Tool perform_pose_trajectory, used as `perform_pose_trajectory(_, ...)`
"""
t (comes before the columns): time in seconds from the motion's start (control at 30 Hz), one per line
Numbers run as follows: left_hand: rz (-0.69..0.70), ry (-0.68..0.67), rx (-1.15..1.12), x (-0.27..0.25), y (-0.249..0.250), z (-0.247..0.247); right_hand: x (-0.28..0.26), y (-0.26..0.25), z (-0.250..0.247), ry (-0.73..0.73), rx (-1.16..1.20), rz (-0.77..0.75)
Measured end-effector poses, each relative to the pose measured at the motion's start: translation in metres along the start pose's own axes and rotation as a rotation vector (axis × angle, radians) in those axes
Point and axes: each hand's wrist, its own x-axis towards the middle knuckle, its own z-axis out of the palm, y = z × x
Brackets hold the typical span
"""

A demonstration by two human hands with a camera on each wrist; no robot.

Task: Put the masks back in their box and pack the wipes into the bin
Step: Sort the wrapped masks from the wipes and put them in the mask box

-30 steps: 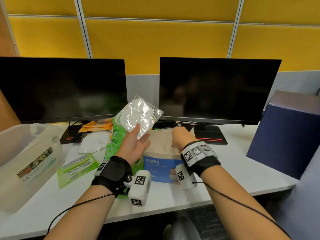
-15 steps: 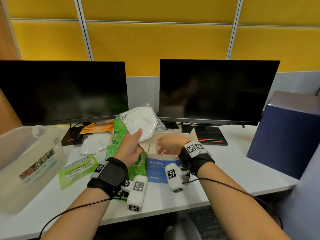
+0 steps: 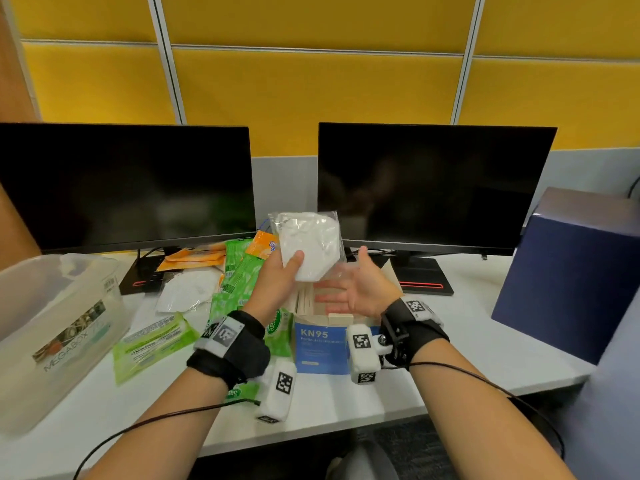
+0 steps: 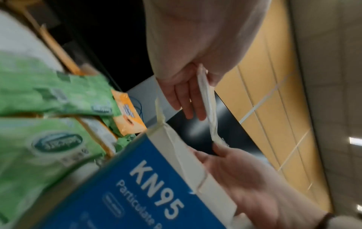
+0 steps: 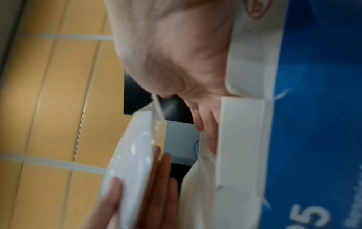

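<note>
A white mask in a clear bag (image 3: 308,244) is pinched upright in my left hand (image 3: 292,268), thumb on the front, just above the open KN95 box (image 3: 320,344). My right hand (image 3: 341,292) hovers over the box mouth with fingers straight, palm turned toward the mask. The left wrist view shows the mask bag (image 4: 207,108) edge-on, its lower corner by the right hand (image 4: 245,170). Another mask (image 3: 187,289) lies on the desk. Green wipes packs (image 3: 152,341) lie left of the box. The clear plastic bin (image 3: 52,323) stands at the far left.
Two dark monitors (image 3: 433,185) stand behind the work area, their stands on the desk. Orange packs (image 3: 194,254) lie behind the green wipes. A dark blue box (image 3: 571,271) stands at the right. The desk's front edge is close to my forearms.
My right hand has lifted the box flap open, then turned palm up over the opening. My left hand has carried the bagged mask rightward, over the box.
</note>
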Motion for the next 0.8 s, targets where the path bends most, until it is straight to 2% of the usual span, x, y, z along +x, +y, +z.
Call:
perform_pose_trajectory(0.07,0.005,-0.027,0.051,0.003,-0.003,0.002,-0.002,-0.002,-0.005,-0.034,0.066,-0.016)
perform_pose_trajectory(0.17,0.016,-0.166,0.122,0.003,-0.006,0.007,-0.003,-0.001,-0.004,0.059,0.007,-0.04)
perform_pose_trajectory(0.3,0.068,-0.381,0.531,0.003,-0.02,0.0,0.002,0.005,-0.008,0.141,0.059,-0.023)
perform_pose_trajectory(0.37,0.122,-0.475,0.675,0.002,-0.027,-0.003,0.005,0.004,-0.013,0.203,0.093,-0.082)
perform_pose_trajectory(0.4,0.136,-0.477,0.689,0.002,-0.031,-0.006,0.004,0.001,-0.013,0.239,0.073,-0.135)
perform_pose_trajectory(0.5,0.114,-0.457,0.711,0.0,-0.036,-0.009,-0.014,-0.019,-0.012,0.423,-0.178,-0.386)
perform_pose_trajectory(0.6,0.067,-0.447,0.718,-0.002,-0.04,-0.007,-0.039,-0.045,-0.011,0.592,-0.649,-0.581)
perform_pose_trajectory(0.63,0.07,-0.432,0.703,-0.002,-0.041,-0.007,-0.044,-0.051,-0.009,0.605,-0.823,-0.564)
perform_pose_trajectory(0.7,0.05,-0.414,0.684,0.0,-0.043,-0.006,-0.049,-0.058,-0.005,0.598,-1.136,-0.426)
perform_pose_trajectory(0.8,-0.03,-0.389,0.649,-0.001,-0.046,-0.003,-0.041,-0.051,0.001,0.639,-1.376,-0.273)
